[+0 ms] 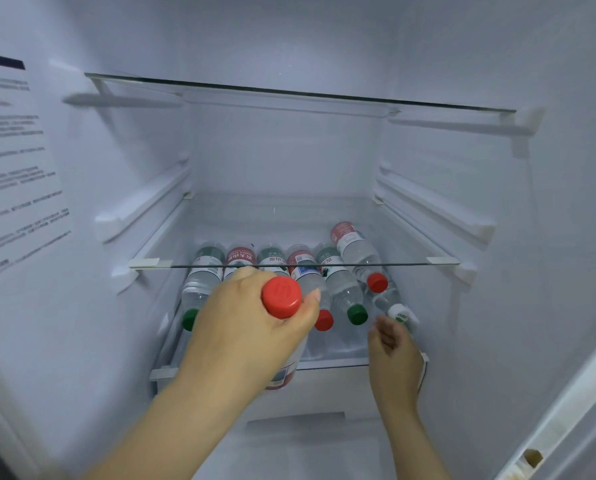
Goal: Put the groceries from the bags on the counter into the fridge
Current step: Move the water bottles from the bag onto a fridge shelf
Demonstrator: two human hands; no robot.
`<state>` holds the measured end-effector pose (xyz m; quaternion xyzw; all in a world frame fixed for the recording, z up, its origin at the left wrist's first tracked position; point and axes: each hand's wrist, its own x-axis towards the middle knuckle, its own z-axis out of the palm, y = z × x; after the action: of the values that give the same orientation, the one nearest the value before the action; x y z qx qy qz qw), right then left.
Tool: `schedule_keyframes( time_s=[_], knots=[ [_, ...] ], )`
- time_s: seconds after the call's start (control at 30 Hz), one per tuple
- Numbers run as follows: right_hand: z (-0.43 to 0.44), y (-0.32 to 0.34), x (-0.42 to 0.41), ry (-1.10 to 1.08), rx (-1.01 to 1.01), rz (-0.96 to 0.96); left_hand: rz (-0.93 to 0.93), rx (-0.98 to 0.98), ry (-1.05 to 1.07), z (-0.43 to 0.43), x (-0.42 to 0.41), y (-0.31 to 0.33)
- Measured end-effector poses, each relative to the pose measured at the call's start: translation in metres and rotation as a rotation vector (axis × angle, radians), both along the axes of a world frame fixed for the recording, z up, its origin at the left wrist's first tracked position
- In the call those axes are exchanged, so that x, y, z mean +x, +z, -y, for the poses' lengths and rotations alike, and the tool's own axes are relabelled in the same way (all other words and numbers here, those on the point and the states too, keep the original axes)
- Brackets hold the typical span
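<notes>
I look into an open fridge. My left hand [251,327] is shut on a water bottle with a red cap [282,296], held cap toward me in front of the lower glass shelf [338,362]. Several water bottles lie side by side on that shelf, with green caps [357,314] and red caps [377,282]. One bottle with a white cap [398,312] lies at the right end. My right hand [392,344] sits just below that white cap with its fingers loosely curled, touching or nearly touching the bottle; I cannot tell which.
A middle glass shelf [289,265] hangs just above the bottles with little room beneath it. A top glass shelf [300,92] spans the fridge higher up. A printed label [12,161] is on the left wall. A drawer front [324,386] lies below the lower shelf.
</notes>
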<state>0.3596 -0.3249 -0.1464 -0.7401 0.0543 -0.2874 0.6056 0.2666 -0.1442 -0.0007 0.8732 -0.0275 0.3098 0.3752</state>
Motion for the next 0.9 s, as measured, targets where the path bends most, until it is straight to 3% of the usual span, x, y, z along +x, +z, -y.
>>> schedule_keyframes(
  time_s=[0.13,0.23,0.33,0.5,0.73,0.9],
  knots=[
    [0.003,-0.013,-0.005,0.082,-0.273,-0.03,-0.18,0.113,0.082,-0.005,-0.012,0.012],
    [0.004,-0.017,-0.006,0.133,-0.395,-0.019,-0.315,0.028,0.042,-0.008,-0.015,0.011],
    [0.004,-0.019,-0.006,0.144,-0.424,-0.008,-0.331,-0.06,-0.019,-0.011,-0.015,0.007],
    [0.006,-0.018,-0.005,0.162,-0.396,-0.006,-0.276,-0.158,-0.142,-0.024,-0.011,0.001],
    [0.009,-0.016,-0.003,0.197,-0.319,-0.019,0.004,-0.242,-0.097,-0.012,-0.005,0.001],
    [0.011,-0.018,-0.002,0.197,-0.323,-0.008,0.098,-0.091,-0.118,0.003,0.006,-0.019]
  ],
)
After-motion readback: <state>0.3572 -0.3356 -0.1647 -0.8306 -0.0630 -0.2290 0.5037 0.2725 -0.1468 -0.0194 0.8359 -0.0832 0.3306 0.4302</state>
